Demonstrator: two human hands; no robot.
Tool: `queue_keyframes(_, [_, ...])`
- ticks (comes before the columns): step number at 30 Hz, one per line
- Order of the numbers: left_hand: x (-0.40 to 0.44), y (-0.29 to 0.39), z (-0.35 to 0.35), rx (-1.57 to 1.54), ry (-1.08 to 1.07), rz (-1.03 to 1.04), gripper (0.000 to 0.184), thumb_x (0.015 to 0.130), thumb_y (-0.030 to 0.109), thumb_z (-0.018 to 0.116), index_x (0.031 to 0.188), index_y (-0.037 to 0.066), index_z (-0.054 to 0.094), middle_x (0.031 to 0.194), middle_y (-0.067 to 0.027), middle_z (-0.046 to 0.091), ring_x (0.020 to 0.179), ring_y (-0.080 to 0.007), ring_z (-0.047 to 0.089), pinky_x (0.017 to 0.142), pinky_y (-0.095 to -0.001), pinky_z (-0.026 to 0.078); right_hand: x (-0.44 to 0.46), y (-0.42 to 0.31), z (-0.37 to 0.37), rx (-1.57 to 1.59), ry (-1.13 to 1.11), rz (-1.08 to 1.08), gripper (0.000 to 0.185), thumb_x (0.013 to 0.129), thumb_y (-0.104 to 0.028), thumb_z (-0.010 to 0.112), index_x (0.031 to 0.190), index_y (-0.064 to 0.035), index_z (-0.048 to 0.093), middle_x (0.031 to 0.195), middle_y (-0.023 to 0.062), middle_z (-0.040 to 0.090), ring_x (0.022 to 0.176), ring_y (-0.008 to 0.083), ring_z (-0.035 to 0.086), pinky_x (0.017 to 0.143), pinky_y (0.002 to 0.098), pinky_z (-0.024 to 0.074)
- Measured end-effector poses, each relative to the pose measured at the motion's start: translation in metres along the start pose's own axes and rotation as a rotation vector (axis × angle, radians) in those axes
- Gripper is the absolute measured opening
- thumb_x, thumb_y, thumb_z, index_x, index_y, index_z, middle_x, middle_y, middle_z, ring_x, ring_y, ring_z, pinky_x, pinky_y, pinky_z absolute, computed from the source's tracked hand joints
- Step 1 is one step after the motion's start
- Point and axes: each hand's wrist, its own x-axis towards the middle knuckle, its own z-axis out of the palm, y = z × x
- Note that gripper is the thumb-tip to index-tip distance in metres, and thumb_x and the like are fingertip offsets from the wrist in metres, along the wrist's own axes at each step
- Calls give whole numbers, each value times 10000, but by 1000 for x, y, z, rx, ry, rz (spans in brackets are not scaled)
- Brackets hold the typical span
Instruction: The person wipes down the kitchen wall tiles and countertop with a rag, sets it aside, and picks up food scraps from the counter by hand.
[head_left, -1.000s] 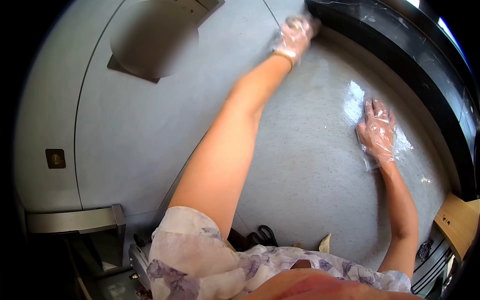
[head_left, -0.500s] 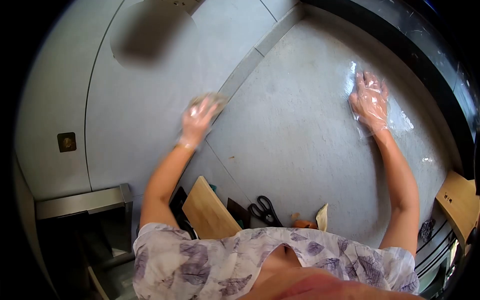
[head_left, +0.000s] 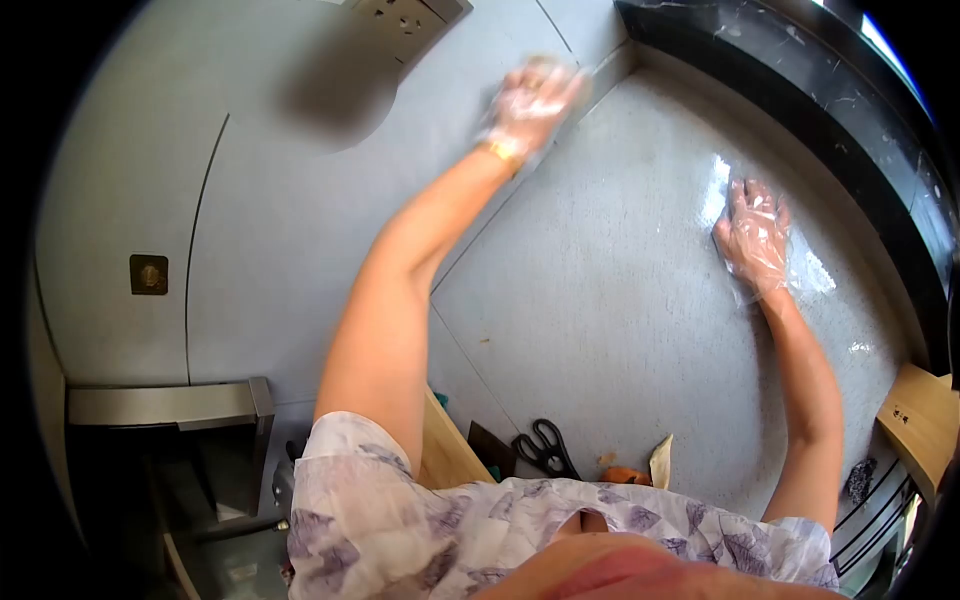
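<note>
My left hand (head_left: pixel 535 108), in a clear plastic glove, reaches up the grey tiled wall (head_left: pixel 290 230). Its fingers press a tan-brown cloth (head_left: pixel 545 66) against the wall close to where it meets the grey surface; motion blurs both, and most of the cloth is hidden. A yellowish band circles that wrist. My right hand (head_left: pixel 757 240), also in a loose clear glove, lies flat with fingers stretched on the grey countertop (head_left: pixel 600 270). Nothing shows in it. Shiny wet-looking patches surround this hand.
Black-handled scissors (head_left: pixel 545 450), an orange item (head_left: pixel 625 476) and a wooden board (head_left: pixel 450 450) lie near my body. A wall socket (head_left: pixel 405 22) sits at the top. A black stone ledge (head_left: pixel 830 110) borders the far right, with a wooden piece (head_left: pixel 918 415) below it.
My left hand has slid up and to the right along the wall with the cloth. My right hand stays flat on the countertop. The view has shifted slightly.
</note>
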Motion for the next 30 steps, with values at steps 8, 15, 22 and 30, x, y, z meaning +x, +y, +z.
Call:
queue_keyframes(8, [87, -59, 16, -392, -361, -188, 358, 812, 246, 594, 1169, 232, 621, 1197, -18, 551, 1102, -253, 491, 924, -442, 370, 1, 1, 1, 21, 16, -12, 561, 827, -226, 502, 1372, -102, 449, 1424, 134, 420, 1342, 278, 361, 1137, 479, 213])
queue_keyframes(15, [-150, -119, -190, -123, -252, -85, 355, 761, 123, 627, 1075, 274, 695, 1218, 82, 578, 1011, -178, 506, 892, -347, 389, 1, 4, 11, -24, 51, -19, 553, 840, -240, 491, 1371, -92, 448, 1431, 130, 411, 1353, 270, 346, 1139, 480, 211])
queue_keyframes(22, [-214, -132, -250, 132, -318, -103, 362, 825, 114, 616, 1082, 357, 696, 1263, 90, 509, 1075, -220, 420, 920, -369, 367, 1, -2, 6, -79, 49, 3, 587, 841, -268, 465, 1391, -64, 419, 1440, 154, 403, 1361, 288, 342, 1135, 524, 189])
queue_keyframes(30, [-3, -29, -22, -602, -225, -325, 338, 820, 295, 566, 1122, 171, 651, 1141, -66, 609, 1042, -278, 533, 898, -452, 408, 2, -8, 7, -139, 43, 50, 567, 852, -275, 439, 1390, -98, 428, 1453, 132, 391, 1366, 272, 334, 1142, 489, 196])
